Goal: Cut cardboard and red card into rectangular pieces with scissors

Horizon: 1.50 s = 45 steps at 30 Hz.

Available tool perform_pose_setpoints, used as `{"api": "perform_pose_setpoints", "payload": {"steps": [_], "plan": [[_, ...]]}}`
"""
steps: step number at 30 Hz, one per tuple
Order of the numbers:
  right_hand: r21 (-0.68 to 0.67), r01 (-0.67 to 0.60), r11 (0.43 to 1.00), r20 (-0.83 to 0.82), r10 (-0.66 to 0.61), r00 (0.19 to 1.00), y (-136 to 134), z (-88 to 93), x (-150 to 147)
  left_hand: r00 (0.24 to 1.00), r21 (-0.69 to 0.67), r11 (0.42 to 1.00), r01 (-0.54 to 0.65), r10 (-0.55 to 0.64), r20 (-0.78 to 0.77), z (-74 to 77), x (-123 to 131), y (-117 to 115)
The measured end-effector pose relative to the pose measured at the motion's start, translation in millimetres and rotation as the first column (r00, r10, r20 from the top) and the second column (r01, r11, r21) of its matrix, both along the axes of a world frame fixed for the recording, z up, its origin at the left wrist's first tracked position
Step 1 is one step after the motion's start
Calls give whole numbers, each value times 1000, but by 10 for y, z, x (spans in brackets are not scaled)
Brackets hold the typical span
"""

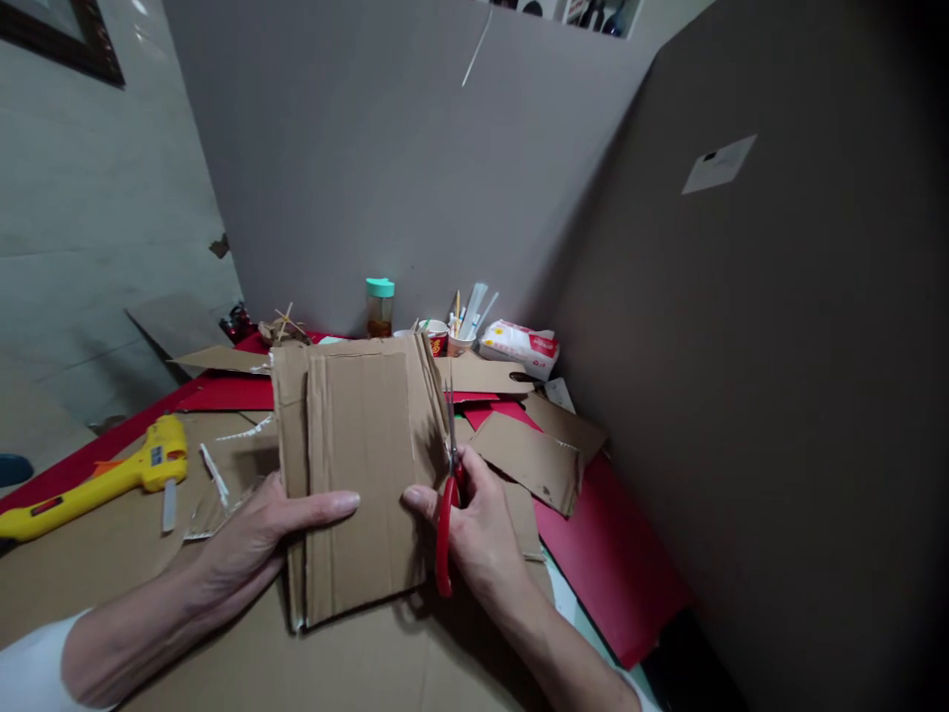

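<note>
Cardboard stack point(363, 465) in hold, red-handled scissors point(443, 539) at its right edge

We enter first the cardboard stack, our landmark: several brown layers, creased lengthwise, held at a slight tilt in the middle of the view, above a large cardboard sheet point(356, 677)

Left hand point(271, 524): holding the stack by its left edge, thumb laid across the front face, the other fingers mostly hidden

Right hand point(478, 529): closed about the scissors, thumb tip at the front face of the stack near its right edge; blades pointing away from us, close together, alongside that edge; whether they touch the cardboard we cannot tell

Left of the stack: one yellow glue gun point(159, 457), lying on its side, with a pale stick point(169, 506) projecting from it toward us; between gun and stack, one torn white strip point(215, 475)

Behind the stack: one jar point(380, 311) with a turquoise lid, amber contents; one red paper cup point(438, 343), partly hidden; one cup of sticks point(461, 344); and, farther to the right, one white-and-red soft pack point(520, 346)

Right of the stack: one loose cardboard piece point(530, 460), worn along one end; beyond it, one red sheet point(604, 564), reaching toward a dark grey panel point(778, 346) that bears a white label point(719, 164)
</note>
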State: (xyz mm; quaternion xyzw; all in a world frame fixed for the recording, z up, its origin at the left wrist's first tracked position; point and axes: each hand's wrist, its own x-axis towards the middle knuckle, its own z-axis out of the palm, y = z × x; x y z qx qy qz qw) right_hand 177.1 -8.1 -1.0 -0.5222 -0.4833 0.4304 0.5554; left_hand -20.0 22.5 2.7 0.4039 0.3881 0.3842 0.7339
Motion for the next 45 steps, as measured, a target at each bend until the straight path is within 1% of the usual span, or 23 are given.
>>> {"api": "perform_pose_setpoints", "payload": {"steps": [4, 6, 9, 13, 16, 18, 20, 22, 24, 25, 26, 28, 31, 33, 35, 38, 41, 43, 45], "plan": [[17, 37, 999, -16, -37, 999, -42, 76, -10, 998, -46, 999, -15, 18, 64, -44, 0, 7], [14, 59, 998, -39, -58, 998, -50, 111, -10, 997, -70, 997, 15, -9, 74, -51, 5, 0], [13, 81, 997, -27, -81, 996, -43, 118, -7, 996, -60, 995, 79, -76, 46, -33, 22, -32], [-8, 37, 999, -48, -37, 998, -28, 75, 1, 995, -5, 995, 98, -98, -20, 10, 30, -60], [1, 4, 1000, 17, -4, 1000, -29, 75, 34, 997, 7, 998, 67, -67, -41, 25, 26, -61], [30, -5, 1000, 110, 2, 994, -27, 105, 83, 999, 4, 1000, 24, -24, -30, 32, 24, -55], [44, -45, 998, 136, 38, 990, -17, 149, 155, 999, 21, 998, -53, 53, -9, 52, 16, -36], [-7, -142, 990, 35, 142, 989, -2, 190, 238, 988, 48, 987, -156, 156, 14, 89, -5, 0], [-89, -256, 963, -103, 247, 963, 11, 220, 313, 962, 64, 960, -272, 270, 41, 136, -39, 53], [-121, -297, 947, -132, 282, 950, 14, 230, 340, 947, 66, 945, -319, 316, 53, 161, -60, 83], [-144, -323, 935, -126, 306, 944, 15, 237, 358, 933, 65, 932, -357, 353, 62, 183, -82, 115], [-176, -351, 919, -54, 347, 936, 7, 244, 362, 912, 65, 911, -407, 402, 80, 221, -125, 177], [-228, -367, 902, 81, 393, 916, -23, 234, 306, 898, 70, 898, -435, 427, 109, 251, -176, 247], [-230, -335, 914, 149, 373, 916, -36, 214, 262, 893, 72, 894, -443, 432, 128, 257, -197, 273], [-198, -297, 934, 155, 329, 931, -28, 183, 237, 896, 69, 899, -433, 421, 139, 252, -206, 282], [-146, -245, 958, 56, 256, 965, 14, 130, 238, 906, 81, 909, -408, 393, 156, 223, -198, 273], [-108, -181, 978, -48, 177, 983, 44, 105, 252, 914, 117, 913, -391, 369, 169, 161, -161, 251], [-71, -99, 993, -69, 94, 993, 35, 119, 249, 923, 146, 917, -370, 346, 165, 106, -124, 234], [-10, -11, 1000, -54, 11, 998, 3, 147, 229, 939, 177, 926, -333, 309, 147, 47, -85, 213]]}}
